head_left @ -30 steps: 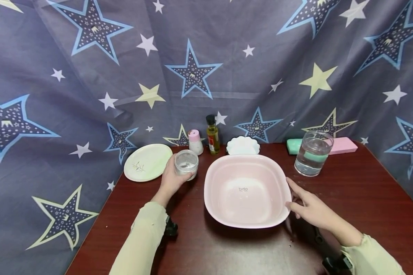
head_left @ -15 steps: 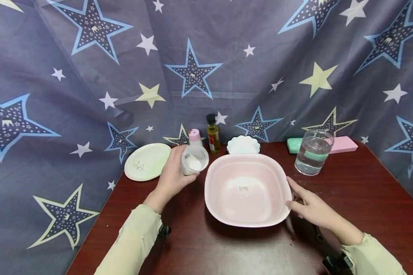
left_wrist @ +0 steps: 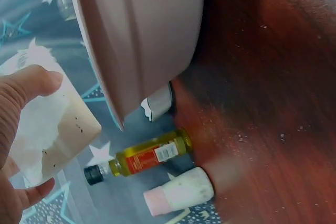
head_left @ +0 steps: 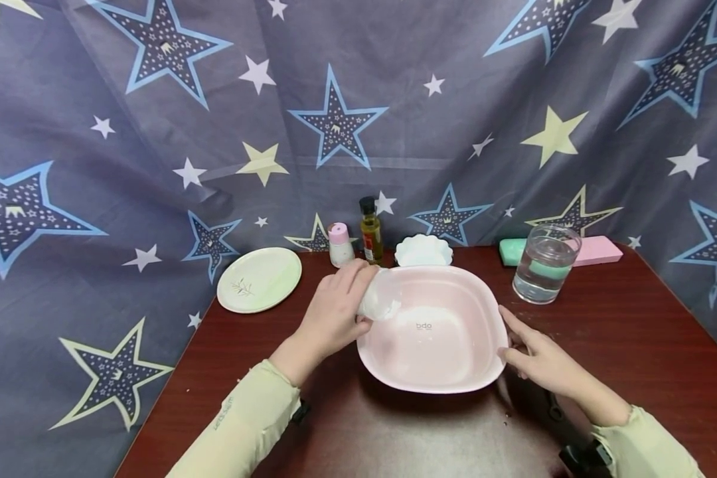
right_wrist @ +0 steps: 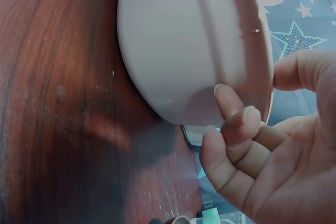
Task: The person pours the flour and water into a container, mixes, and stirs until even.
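Note:
My left hand (head_left: 337, 307) grips a clear cup (head_left: 384, 296) with white contents and tips it over the left rim of a pale pink basin (head_left: 433, 384). In the left wrist view, the tilted cup (left_wrist: 59, 124) shows white contents and a few dark specks on its side; its mouth is partly hidden by the thumb. "bdo" is printed on the basin's floor. At the basin's right side my right hand (head_left: 540, 360) holds the rim, thumb at the edge and curled fingers (right_wrist: 228, 100) against the outer wall (right_wrist: 163, 51).
Behind stand a pink-capped shaker (head_left: 340, 247), an oil bottle (head_left: 371, 236) and a white scalloped dish (head_left: 423, 251). An oval plate (head_left: 259, 282) lies left. At right are a glass of water (head_left: 544, 265), a green block (head_left: 510, 252) and a pink block (head_left: 597, 251).
My left hand has carried the cup rightward from beside the plate to the basin, and the cup has gone from upright to tilted. My right hand stays at the basin's rim.

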`<state>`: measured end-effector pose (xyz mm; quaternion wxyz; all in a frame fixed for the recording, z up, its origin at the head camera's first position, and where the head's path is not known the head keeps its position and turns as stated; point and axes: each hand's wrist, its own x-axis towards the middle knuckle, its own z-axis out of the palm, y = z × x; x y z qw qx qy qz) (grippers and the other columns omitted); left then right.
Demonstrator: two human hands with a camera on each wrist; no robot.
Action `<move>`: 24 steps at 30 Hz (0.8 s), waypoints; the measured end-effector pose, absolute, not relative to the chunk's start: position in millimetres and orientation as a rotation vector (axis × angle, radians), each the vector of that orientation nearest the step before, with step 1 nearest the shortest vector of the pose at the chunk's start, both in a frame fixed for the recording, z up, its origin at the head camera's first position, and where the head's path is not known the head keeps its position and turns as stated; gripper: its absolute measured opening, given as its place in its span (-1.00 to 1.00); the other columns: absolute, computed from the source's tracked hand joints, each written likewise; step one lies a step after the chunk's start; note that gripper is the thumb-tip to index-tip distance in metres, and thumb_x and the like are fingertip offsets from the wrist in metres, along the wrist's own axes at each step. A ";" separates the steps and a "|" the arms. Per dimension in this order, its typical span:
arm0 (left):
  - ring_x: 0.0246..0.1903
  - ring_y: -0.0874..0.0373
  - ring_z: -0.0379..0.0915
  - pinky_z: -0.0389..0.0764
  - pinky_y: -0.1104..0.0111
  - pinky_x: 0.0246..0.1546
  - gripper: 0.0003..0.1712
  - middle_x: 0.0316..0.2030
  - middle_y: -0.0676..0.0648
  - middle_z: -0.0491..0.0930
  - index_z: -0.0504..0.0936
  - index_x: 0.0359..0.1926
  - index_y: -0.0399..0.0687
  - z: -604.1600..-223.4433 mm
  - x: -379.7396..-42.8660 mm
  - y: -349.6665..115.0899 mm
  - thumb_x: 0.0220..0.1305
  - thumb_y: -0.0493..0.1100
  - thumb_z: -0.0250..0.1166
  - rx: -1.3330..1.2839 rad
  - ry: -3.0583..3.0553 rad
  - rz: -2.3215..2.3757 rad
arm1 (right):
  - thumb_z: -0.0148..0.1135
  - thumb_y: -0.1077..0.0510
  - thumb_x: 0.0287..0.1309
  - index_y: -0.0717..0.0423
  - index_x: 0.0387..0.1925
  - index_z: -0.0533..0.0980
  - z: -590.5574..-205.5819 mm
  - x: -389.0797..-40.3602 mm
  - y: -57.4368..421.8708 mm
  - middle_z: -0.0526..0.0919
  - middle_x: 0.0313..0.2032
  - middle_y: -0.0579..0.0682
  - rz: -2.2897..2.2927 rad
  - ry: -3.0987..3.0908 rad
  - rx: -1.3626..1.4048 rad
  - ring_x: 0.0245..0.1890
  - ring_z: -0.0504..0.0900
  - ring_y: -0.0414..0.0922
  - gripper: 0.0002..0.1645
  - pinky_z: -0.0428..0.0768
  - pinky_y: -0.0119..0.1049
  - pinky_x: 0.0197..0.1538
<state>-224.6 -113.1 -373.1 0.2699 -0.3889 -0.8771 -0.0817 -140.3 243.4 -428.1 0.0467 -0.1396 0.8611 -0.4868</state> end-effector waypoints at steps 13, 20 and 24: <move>0.27 -0.06 0.18 0.33 0.12 -0.01 -0.09 0.22 -0.10 0.36 0.33 0.31 0.01 -371.6 -226.5 -83.2 -0.14 -0.12 0.50 -1.206 -2.237 0.138 | 0.17 0.25 0.27 0.32 0.48 -0.04 -429.4 -140.3 241.9 0.53 -0.41 0.02 -1.488 2.631 -0.406 -0.67 0.42 -0.21 -0.12 0.47 -0.31 -0.55; 0.21 -0.02 0.22 0.32 0.17 -0.04 -0.28 0.15 -0.04 0.38 0.38 0.25 0.10 -370.1 -226.3 -72.4 0.02 -0.21 0.39 -1.265 -2.226 0.223 | 0.16 0.26 0.27 0.34 0.48 -0.05 -430.7 -140.1 241.9 0.53 -0.43 0.02 -1.486 2.635 -0.421 -0.67 0.42 -0.21 -0.11 0.46 -0.31 -0.55; 0.18 -0.03 0.24 0.32 0.20 -0.05 -0.32 0.13 -0.03 0.39 0.39 0.24 0.13 -371.2 -228.3 -70.1 0.06 -0.24 0.35 -1.277 -2.211 0.244 | 0.16 0.27 0.26 0.35 0.48 -0.05 -430.7 -139.8 241.4 0.51 -0.47 0.04 -1.490 2.634 -0.425 -0.67 0.42 -0.22 -0.11 0.45 -0.32 -0.55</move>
